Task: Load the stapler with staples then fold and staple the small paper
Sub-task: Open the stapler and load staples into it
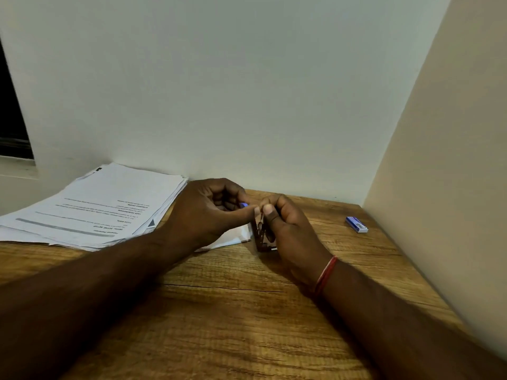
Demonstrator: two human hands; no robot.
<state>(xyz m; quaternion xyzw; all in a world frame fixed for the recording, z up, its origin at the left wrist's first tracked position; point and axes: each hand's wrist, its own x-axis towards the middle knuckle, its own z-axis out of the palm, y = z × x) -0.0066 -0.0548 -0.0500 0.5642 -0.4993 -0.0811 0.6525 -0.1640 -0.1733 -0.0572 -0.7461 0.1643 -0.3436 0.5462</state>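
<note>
Right hand (pixel 288 234) at table centre, fingers curled round the stapler (pixel 260 237), thumb pressed on its near face. Stapler dark and stood on end on the wooden table (pixel 233 311), lower end touching the tabletop, two arms spread in a narrow V; a pale bit of metal shows at its foot. Left hand (pixel 208 212) comes in from the left, fingers curled, thumb stretched toward the right thumb until the tips nearly meet, pinching at the stapler's upper end. A small blue-violet patch shows between the left fingertips; cannot tell whether it is part of the stapler. Small paper (pixel 233 238) lies flat on the table just left of the stapler, mostly hidden under the left hand, one white corner showing. Staple box (pixel 356 224), blue and white, lies well to the right near the side wall, apart from both hands; print too small to read. Stack of printed sheets (pixel 96 209) at far left against the back wall, edges fanned unevenly, its right edge behind the left hand. Red thread band (pixel 325 275) round the right wrist.
</note>
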